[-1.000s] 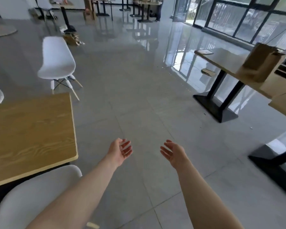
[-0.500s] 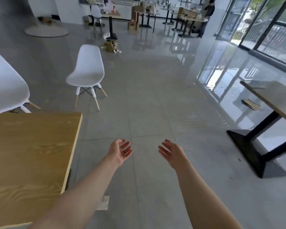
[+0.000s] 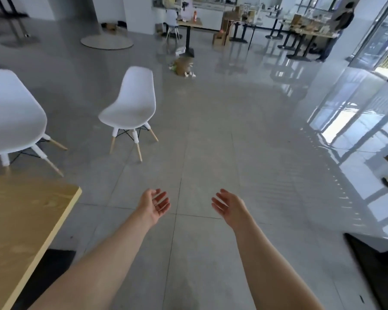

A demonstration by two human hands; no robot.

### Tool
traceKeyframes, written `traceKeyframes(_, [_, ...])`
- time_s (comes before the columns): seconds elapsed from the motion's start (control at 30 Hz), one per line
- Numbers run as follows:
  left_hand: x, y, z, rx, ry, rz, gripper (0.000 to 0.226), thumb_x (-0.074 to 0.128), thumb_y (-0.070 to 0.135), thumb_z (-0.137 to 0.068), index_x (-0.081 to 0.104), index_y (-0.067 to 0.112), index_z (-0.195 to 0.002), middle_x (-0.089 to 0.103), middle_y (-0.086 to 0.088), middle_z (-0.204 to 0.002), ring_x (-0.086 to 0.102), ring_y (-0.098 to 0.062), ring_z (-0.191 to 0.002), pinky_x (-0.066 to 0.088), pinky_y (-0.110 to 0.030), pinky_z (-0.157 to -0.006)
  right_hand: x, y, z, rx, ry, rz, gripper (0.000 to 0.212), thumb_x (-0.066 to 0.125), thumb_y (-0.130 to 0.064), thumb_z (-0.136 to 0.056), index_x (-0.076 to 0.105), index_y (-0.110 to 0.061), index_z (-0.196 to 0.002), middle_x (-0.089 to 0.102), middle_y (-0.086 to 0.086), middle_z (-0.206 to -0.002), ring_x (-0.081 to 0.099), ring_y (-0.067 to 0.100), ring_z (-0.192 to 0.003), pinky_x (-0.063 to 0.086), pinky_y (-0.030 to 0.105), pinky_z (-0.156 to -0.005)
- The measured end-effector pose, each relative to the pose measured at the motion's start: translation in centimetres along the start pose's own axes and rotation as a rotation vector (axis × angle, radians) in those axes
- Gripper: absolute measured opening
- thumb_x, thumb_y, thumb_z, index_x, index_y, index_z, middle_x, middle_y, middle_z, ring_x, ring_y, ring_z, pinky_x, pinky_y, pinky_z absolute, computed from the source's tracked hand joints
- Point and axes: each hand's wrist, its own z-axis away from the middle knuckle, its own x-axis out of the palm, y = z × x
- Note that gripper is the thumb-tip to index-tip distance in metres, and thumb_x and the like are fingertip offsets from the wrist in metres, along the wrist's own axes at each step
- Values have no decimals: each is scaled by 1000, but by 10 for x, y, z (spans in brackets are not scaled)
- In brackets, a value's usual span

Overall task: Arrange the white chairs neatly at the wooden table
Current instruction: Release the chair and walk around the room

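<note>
Bare forearms, sleeveless, no jewellery visible

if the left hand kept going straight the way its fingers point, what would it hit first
Probably nothing soon: the open left hand points ahead over bare grey tiled floor. The freestanding white shell chair with wooden legs sits left of that line, though depth is unclear.

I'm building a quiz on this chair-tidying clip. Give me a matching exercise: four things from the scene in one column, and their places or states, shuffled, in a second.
Things
1. wooden table
2. nearer white chair
3. farther white chair
4. left hand and right hand

Places or states
A. open, palms facing each other, holding nothing
B. standing alone on open floor, away from the table
C. lower left corner of the view
D. cut off by the left edge, just beyond the table's far end

Pairs: 1-C, 2-D, 3-B, 4-A
</note>
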Motion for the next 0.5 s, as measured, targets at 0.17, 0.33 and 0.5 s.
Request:
traceKeyframes(0.17, [61,31,-51,24,30,83,19,36,19,-93,55,14,-88,62,-8,-94,56,-23,-80,48,-36,-67,32,-68,-83,40,-49,71,25,51,-7,-92,57,-5,-116,61,10,-101,65,28,-89,56,37,-71])
traceKeyframes(0.33, [107,81,-136,77,73,140,20,36,19,-93,55,13,-89,61,-9,-95,56,-24,-80,48,-36,-66,93,-116,-174,61,-114,115,23,51,-6,-92,57,-4,-115,61,11,-100,64,28,-88,56,38,-72])
traceKeyframes(0.5, [162,133,-226,53,94,176,21,35,18,-94,54,13,-88,61,-9,-94,56,-24,-79,48,-35,-67,142,-168,-266,103,-108,145,21,50,-6,-93,57,-4,-113,61,10,-99,64,28,-87,55,38,-70])
